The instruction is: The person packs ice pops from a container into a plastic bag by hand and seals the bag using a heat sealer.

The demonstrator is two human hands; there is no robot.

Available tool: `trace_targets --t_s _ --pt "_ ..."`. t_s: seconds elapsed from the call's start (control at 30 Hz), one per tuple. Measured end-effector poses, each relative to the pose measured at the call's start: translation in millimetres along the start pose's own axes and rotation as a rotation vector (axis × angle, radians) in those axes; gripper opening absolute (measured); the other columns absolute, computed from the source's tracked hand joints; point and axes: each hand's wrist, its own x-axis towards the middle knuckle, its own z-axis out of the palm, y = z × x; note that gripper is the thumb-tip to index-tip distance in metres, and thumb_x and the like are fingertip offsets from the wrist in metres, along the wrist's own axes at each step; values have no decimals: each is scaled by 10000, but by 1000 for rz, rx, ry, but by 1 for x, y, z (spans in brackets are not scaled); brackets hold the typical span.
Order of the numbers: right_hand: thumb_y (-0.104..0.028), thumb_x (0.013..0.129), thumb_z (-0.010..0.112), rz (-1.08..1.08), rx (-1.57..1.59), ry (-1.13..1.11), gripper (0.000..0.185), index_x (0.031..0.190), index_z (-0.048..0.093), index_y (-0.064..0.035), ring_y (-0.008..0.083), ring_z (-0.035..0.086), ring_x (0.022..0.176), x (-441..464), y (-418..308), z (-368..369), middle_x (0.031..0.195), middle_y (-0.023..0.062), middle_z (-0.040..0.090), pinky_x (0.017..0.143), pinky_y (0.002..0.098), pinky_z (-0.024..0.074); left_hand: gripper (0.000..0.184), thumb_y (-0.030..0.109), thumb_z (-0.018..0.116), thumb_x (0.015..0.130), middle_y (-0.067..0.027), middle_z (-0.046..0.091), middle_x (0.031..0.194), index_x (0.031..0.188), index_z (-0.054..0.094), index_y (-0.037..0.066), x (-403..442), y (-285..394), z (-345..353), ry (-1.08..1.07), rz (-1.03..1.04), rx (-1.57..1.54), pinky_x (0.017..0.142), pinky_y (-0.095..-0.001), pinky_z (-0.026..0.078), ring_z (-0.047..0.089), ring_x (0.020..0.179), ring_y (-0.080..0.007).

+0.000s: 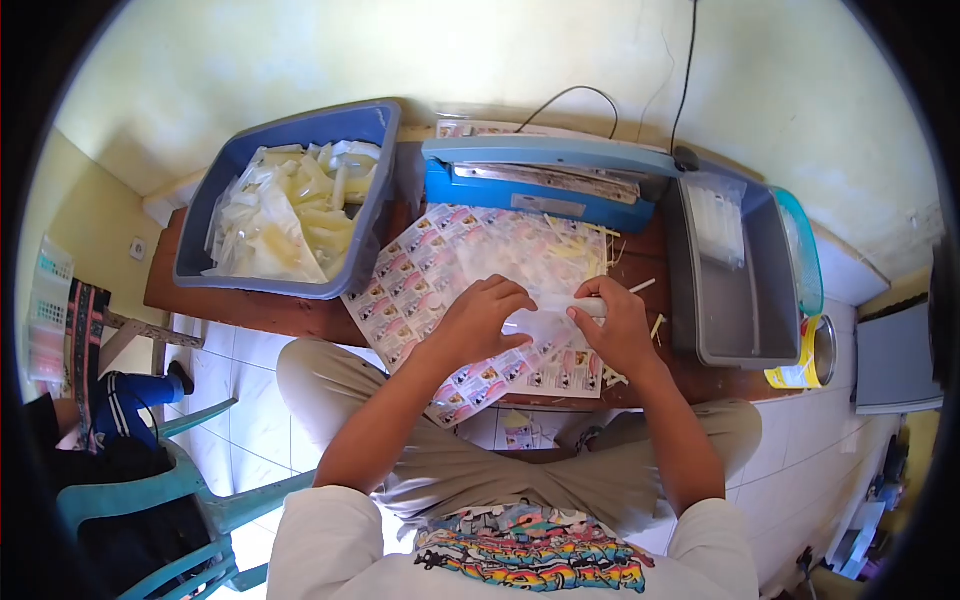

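Note:
My right hand (pixel 622 328) pinches a whitish, see-through plastic packet (pixel 588 306) between thumb and fingers, just above the sheet. My left hand (pixel 482 318) is to its left, its fingers curved and apart, over clear plastic (pixel 535 328); whether it touches the plastic is hard to tell. Beneath both hands lies a printed paper sheet (pixel 400 290) with a repeated label pattern. Pale yellow strips (pixel 570 245) are scattered on its right part. Behind the sheet stands a blue bag sealer (pixel 540 195) with a long grey-blue lever arm.
At the left, a blue tub (pixel 360 240) holds many filled yellowish plastic packets (pixel 290 215). A grey tub (pixel 690 300) at the right has clear packs (pixel 715 220) inside. Beside it are a teal-rimmed container (pixel 805 260) and a yellow can (pixel 800 370). A green chair (pixel 180 490) stands lower left, near another person's leg.

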Motion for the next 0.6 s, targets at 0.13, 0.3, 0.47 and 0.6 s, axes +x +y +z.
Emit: trace_targets --t_s 0.13,0.3,0.47,0.6 --pt "-101 885 828 41 43 37 246 1054 674 -8 369 747 888 -2 3 -6 963 178 743 805 440 573 219 161 866 858 -70 743 1126 1039 763 93 14 5 4 16 -25 23 1009 -428 543 678 1143 -306" --pt "-106 899 823 90 123 110 235 1056 675 -15 329 760 880 -11 4 -14 968 176 753 793 434 577 128 200 755 964 -116 751 1034 986 756 74 23 7 8 56 -167 20 861 -464 580 725 975 -356" --pt "-98 878 841 -70 228 21 237 1050 697 -21 334 772 983 -15 6 -13 1029 170 767 877 423 596 126 174 766 970 -121 765 1020 1022 740 63 29 12 14 66 -258 11 807 -452 588 747 925 -367" --pt "-102 849 863 -155 55 3 256 1044 713 -32 348 746 1111 -14 16 -5 1069 152 768 985 453 574 120 178 768 981 -129 772 1020 1021 738 69 31 6 17 84 -241 -36 821 -452 587 748 938 -373"
